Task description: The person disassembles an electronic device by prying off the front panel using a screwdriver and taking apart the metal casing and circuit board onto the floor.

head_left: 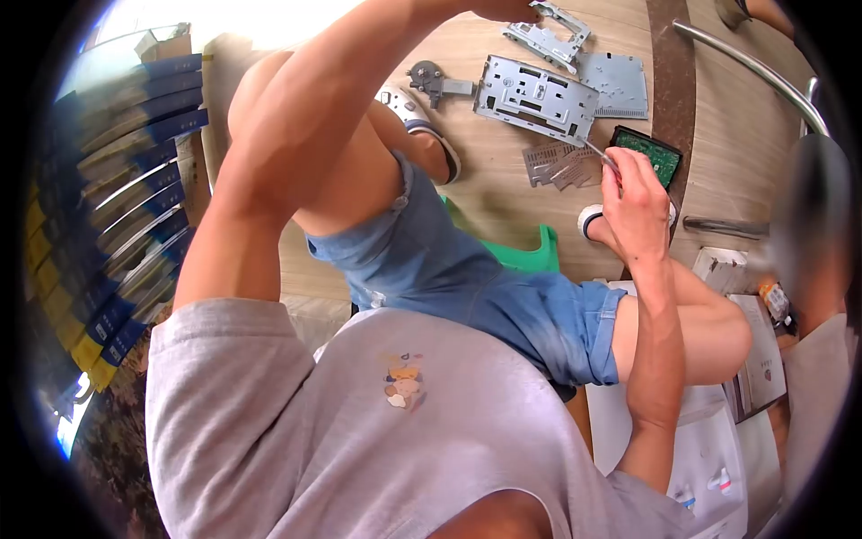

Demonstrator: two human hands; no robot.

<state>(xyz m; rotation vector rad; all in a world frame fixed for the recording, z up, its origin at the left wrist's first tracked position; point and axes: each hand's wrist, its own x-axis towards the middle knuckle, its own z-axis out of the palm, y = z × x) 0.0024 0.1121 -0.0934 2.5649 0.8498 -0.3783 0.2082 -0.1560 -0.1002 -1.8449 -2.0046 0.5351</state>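
My right hand (636,202) grips a screwdriver (600,154) at the metal frame's (551,101) corner; I cannot determine the left hand's (505,8) grip.

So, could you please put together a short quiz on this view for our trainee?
1. Which hand holds the slim tool?
2. True or false: the green circuit board lies apart from the slotted metal chassis.
3. Where is the tool's tip on or nearest to the chassis?
a) its middle
b) the corner nearest the hand holding the tool
c) the edge farthest from that hand

Key:
1. The right hand; the left hand is at the top edge of the picture, partly cut off.
2. True.
3. b.
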